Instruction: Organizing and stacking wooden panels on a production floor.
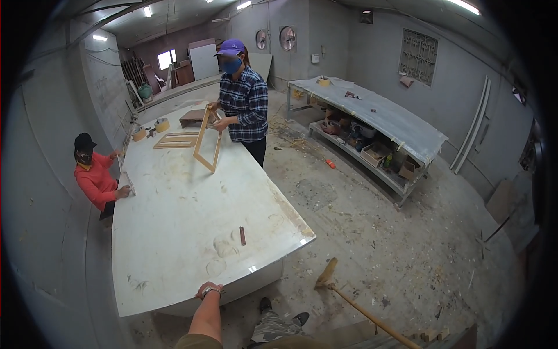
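My left hand (209, 288) rests on the near edge of a large white-topped table (174, 232), with a watch on its wrist. Its fingers lie over the edge, and I see nothing held in them. A short reddish-brown strip (242, 235) lies on the tabletop ahead of that hand. Out of view is my right hand. To the right of my feet, a broom (326, 273) touches the floor, its wooden handle (372, 317) slanting to the lower right.
Across the table, a person in a plaid shirt holds a wooden frame (200, 145). A person in red at the left edge holds a pale strip (127, 177). Slatted wood (174, 140) and tape rolls (161, 124) lie at the far end. A grey workbench (378, 113) stands right.
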`<action>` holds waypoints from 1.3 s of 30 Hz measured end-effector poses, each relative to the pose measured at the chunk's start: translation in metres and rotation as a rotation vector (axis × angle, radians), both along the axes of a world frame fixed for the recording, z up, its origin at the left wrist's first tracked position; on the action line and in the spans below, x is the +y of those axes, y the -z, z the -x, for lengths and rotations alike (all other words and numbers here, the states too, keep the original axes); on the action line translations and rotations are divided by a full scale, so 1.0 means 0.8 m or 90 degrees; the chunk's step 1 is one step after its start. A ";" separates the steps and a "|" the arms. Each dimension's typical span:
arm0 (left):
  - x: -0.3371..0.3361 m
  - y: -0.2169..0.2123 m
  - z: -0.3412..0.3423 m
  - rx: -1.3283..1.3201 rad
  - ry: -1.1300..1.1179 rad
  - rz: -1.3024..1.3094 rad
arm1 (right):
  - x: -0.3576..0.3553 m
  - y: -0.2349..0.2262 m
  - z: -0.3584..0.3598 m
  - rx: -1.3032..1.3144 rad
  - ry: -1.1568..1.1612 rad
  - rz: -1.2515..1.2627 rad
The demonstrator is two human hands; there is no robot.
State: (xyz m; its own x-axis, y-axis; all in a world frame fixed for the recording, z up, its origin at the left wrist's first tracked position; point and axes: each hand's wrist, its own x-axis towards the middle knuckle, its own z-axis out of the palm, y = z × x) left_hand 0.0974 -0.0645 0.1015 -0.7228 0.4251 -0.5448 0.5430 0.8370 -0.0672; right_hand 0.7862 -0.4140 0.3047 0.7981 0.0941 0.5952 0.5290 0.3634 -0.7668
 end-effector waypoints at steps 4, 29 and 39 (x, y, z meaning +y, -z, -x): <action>-0.001 0.001 0.001 -0.003 0.008 -0.001 | 0.023 0.002 -0.026 0.280 0.495 0.330; -0.004 0.006 0.004 0.019 -0.005 -0.010 | 0.039 -0.022 -0.005 0.309 0.484 0.319; -0.001 0.000 0.000 -0.001 0.002 -0.006 | 0.032 -0.012 -0.015 0.272 0.489 0.312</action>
State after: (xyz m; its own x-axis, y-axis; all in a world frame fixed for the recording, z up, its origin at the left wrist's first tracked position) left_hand 0.0974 -0.0657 0.1018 -0.7206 0.4329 -0.5417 0.5460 0.8358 -0.0583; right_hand 0.7983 -0.3881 0.3141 0.8835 -0.3774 0.2776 0.1324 -0.3673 -0.9206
